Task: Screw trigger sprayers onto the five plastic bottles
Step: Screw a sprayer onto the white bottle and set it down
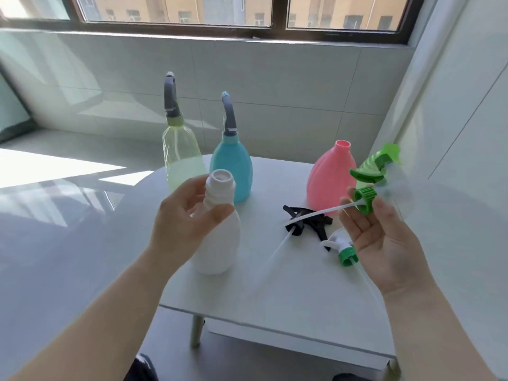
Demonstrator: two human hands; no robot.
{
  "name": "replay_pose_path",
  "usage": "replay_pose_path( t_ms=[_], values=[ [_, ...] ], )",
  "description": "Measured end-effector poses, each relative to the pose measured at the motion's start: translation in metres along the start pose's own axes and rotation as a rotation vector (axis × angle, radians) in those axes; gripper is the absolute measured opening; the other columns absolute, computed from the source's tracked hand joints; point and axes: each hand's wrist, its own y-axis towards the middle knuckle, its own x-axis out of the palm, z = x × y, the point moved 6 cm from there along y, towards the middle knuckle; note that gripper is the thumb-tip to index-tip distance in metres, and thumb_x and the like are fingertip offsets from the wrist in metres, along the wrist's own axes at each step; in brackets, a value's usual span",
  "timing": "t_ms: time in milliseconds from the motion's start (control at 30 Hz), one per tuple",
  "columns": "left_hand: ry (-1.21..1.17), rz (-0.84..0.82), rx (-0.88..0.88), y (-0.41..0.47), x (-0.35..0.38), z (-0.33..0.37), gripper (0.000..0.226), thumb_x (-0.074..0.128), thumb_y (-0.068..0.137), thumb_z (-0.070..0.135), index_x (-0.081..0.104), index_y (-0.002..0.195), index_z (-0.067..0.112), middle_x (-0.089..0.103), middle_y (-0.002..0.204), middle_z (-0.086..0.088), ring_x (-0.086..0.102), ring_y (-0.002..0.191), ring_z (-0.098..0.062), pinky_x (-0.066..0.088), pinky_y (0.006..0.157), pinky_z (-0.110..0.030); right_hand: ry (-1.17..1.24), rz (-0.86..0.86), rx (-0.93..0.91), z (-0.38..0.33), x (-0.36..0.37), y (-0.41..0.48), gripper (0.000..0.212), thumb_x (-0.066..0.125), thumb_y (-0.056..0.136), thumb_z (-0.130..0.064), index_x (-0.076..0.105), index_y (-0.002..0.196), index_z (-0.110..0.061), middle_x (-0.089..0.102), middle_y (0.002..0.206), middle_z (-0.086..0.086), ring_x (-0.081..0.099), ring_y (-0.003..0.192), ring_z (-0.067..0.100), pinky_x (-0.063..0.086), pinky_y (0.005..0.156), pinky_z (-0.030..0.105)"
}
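Left hand curled round the neck of the uncapped white bottle at the left edge of the surface; right hand, palm up, pinching the collar of the green trigger sprayer above the right edge, dip tube pointing left.

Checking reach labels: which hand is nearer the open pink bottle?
Right. The right hand holds the green sprayer close by the pink bottle's right side; the left hand grips the white bottle well to its left.
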Motion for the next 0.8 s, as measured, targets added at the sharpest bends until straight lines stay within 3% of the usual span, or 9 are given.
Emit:
replay_pose_path(
  t_ms=[100, 200, 300, 467, 633, 733, 800],
  values=[
    [-0.015, 0.044, 0.007, -0.005, -0.01, -0.008, 0.041, 0.074, 0.065, 0.009, 0.055, 0.079, 0.043, 0.06, 0.083, 0.026, 0.057, 0.074, 0.017, 0.041, 0.068, 0.002, -0.002, -0.015, -0.017, 0.001, 0.017, -0.003, 0.016, 0.048, 0.077, -0.019, 0.063, 0.081, -0.017, 0.073, 0.075, -0.005, 0.069, 0.073, 0.009, 0.056, 0.065, 0.02],
    [-0.028, 0.059, -0.002, -0.008, -0.012, -0.015, 0.039, 0.072, 0.068, 0.009, 0.052, 0.078, 0.041, 0.058, 0.083, 0.025, 0.054, 0.072, 0.019, 0.038, 0.067, 0.004, 0.023, -0.046, -0.055, -0.009, 0.037, -0.001, 0.022, 0.052, 0.069, -0.023, 0.059, 0.089, -0.016, 0.072, 0.08, -0.004, 0.069, 0.076, 0.008, 0.056, 0.067, 0.02],
    [-0.032, 0.043, -0.028, -0.015, -0.009, -0.024, 0.037, 0.071, 0.072, 0.014, 0.048, 0.078, 0.043, 0.056, 0.08, 0.025, 0.051, 0.068, 0.021, 0.036, 0.06, 0.003, 0.052, -0.082, -0.112, -0.026, 0.061, 0.005, 0.018, 0.052, 0.073, -0.023, 0.063, 0.084, -0.015, 0.07, 0.086, 0.001, 0.069, 0.078, 0.01, 0.056, 0.067, 0.02],
    [-0.011, -0.124, -0.094, -0.02, -0.003, -0.041, 0.051, 0.074, 0.066, 0.021, 0.039, 0.091, 0.049, 0.049, 0.088, 0.025, 0.048, 0.075, 0.019, 0.035, 0.059, 0.003, -0.019, -0.123, -0.154, -0.038, 0.097, 0.013, 0.013, 0.05, 0.08, -0.021, 0.06, 0.085, -0.014, 0.07, 0.078, 0.0, 0.069, 0.077, 0.011, 0.056, 0.069, 0.021],
    [0.021, -0.297, -0.156, -0.027, -0.004, -0.05, 0.08, 0.075, 0.051, 0.037, 0.018, 0.093, 0.075, 0.038, 0.101, 0.033, 0.041, 0.087, 0.022, 0.034, 0.065, 0.002, -0.011, -0.142, -0.169, -0.046, 0.113, 0.013, 0.017, 0.047, 0.086, -0.019, 0.062, 0.081, -0.012, 0.072, 0.075, 0.0, 0.069, 0.077, 0.012, 0.056, 0.07, 0.022],
    [0.051, -0.352, -0.18, -0.027, -0.006, -0.056, 0.087, 0.077, 0.054, 0.032, 0.012, 0.095, 0.075, 0.036, 0.102, 0.034, 0.042, 0.084, 0.011, 0.032, 0.066, 0.002, -0.019, -0.158, -0.176, -0.049, 0.121, 0.014, 0.015, 0.046, 0.087, -0.019, 0.059, 0.085, -0.012, 0.071, 0.075, 0.0, 0.069, 0.077, 0.011, 0.055, 0.069, 0.022],
    [0.06, -0.376, -0.189, -0.028, -0.007, -0.057, 0.089, 0.077, 0.056, 0.029, 0.011, 0.093, 0.074, 0.037, 0.099, 0.035, 0.041, 0.086, 0.018, 0.033, 0.064, -0.001, -0.051, -0.172, -0.167, -0.046, 0.128, 0.015, 0.014, 0.046, 0.087, -0.018, 0.058, 0.085, -0.012, 0.07, 0.074, -0.001, 0.069, 0.075, 0.011, 0.055, 0.068, 0.022]
  ],
)
